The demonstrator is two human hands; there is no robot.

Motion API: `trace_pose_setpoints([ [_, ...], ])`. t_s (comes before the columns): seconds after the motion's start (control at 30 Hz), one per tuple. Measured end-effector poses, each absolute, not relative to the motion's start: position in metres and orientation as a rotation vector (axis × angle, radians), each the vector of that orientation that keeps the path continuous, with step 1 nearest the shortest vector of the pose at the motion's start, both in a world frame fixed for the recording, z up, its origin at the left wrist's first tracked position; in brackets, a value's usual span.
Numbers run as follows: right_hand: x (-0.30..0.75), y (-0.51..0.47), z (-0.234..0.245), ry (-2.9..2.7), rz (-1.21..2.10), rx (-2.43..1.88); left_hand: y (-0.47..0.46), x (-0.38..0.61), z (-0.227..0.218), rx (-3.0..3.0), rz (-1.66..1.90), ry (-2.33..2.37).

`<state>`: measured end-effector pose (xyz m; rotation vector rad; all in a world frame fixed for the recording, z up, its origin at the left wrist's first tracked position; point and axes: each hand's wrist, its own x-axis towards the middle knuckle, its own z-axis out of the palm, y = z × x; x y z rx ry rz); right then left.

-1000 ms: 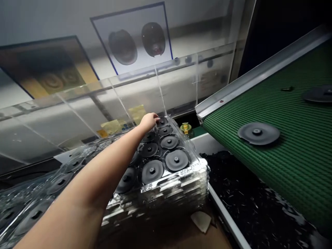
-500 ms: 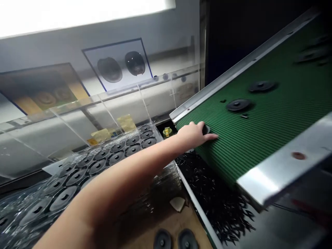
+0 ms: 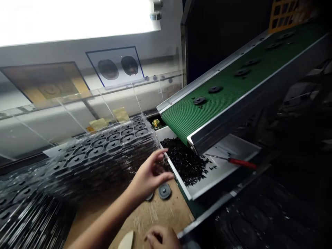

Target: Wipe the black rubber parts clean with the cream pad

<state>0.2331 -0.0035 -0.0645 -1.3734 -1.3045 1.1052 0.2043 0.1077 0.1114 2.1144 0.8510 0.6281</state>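
My left hand point(image 3: 149, 174) hovers over the wooden board point(image 3: 155, 214), fingers curved and thumb apart, with nothing visible in it. Just beyond its thumb a round black rubber-like disc point(image 3: 164, 191) with a central stub lies on the board. A second disc point(image 3: 149, 197) is mostly hidden behind the hand. At the bottom edge my right hand point(image 3: 163, 238) is closed, fingers curled in; what they hold, if anything, is hidden. A pale, curved flat piece point(image 3: 126, 241) lies to its left. More discs point(image 3: 199, 100) ride on the sloping green conveyor belt point(image 3: 181, 116).
Stacked clear plastic trays point(image 3: 103, 145) filled with discs stand at left. Under the belt's end, a white tray point(image 3: 220, 176) holds a heap of small black scraps point(image 3: 184, 160); a red-handled screwdriver-like tool point(image 3: 241, 162) lies across its edge. Clear dividers point(image 3: 116, 100) line the back wall.
My left hand has withdrawn from the belt's end, where it gripped a disc, to above the board, and has opened. My right hand has come into view. The view has shifted.
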Motion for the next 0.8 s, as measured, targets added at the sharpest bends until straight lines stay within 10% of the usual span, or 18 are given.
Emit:
trace_pose_setpoints([
  [0.3, 0.266, -0.09, -0.046, -1.199, 0.83, -1.378, -0.012, 0.137, -0.009, 1.473, 0.628, 0.986],
  [0.8, 0.241, -0.135, -0.008, -0.99, 1.068, -1.286, -0.077, 0.105, -0.002, 1.786, 1.019, 0.726],
])
